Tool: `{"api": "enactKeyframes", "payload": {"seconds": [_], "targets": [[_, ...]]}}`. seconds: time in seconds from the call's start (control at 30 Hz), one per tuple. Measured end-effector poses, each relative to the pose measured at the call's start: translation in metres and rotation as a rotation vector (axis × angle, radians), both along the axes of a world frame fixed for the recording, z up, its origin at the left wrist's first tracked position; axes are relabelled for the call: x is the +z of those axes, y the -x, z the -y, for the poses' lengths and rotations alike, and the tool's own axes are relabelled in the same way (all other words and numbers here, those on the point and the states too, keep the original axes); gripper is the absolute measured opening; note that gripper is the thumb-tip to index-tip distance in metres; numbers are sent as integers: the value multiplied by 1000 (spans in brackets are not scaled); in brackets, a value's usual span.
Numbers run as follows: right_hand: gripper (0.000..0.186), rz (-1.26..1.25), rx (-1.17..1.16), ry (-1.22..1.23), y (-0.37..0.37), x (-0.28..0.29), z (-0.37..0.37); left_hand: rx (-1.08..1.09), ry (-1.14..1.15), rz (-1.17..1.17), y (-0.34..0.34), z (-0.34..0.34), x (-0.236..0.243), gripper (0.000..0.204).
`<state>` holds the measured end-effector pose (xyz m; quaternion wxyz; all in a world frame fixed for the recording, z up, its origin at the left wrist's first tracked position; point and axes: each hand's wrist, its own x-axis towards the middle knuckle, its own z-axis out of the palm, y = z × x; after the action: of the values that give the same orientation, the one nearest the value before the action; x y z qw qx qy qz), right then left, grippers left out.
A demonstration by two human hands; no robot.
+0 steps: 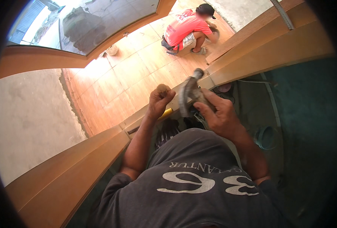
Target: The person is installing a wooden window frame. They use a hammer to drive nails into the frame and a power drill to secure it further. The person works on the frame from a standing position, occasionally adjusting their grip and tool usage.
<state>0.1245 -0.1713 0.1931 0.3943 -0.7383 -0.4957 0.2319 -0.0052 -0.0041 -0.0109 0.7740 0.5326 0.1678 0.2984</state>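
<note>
My right hand [219, 114] grips a hammer [191, 91], slightly blurred, raised over the wooden board edge [104, 150] that crosses in front of me. My left hand [161, 99] is just left of the hammer, above the board, fingers curled and pinched; what they hold, if anything, is too small to make out. A yellow-handled tool [164, 114] with a dark narrow end lies along the board below my left hand, partly hidden by the wrist.
A person [185, 28] in a pink shirt squats on the tiled floor [130, 76] beyond the board. A glazed orange-framed panel [81, 26] is upper left, grey concrete [28, 117] left, and a round container [265, 136] lower right. More planks [259, 34] run upper right.
</note>
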Motion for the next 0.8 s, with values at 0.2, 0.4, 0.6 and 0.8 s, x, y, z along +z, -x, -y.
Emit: {"api": "enactKeyframes", "payload": {"seconds": [0.2,0.4,0.6,0.8], "targets": [[35,-52,-164,9,-11,-6,43,58,70,-32,-3,-3,6,17],[37,-58,-241,23,-12,-22,64,-99,-140,-17,8,-16,2,29],[36,-62,-255,86,-12,-27,72,226,456,262,-1,-57,12,29],[34,-108,-244,91,-10,-27,70,25,289,174,-16,-24,4,21]]}}
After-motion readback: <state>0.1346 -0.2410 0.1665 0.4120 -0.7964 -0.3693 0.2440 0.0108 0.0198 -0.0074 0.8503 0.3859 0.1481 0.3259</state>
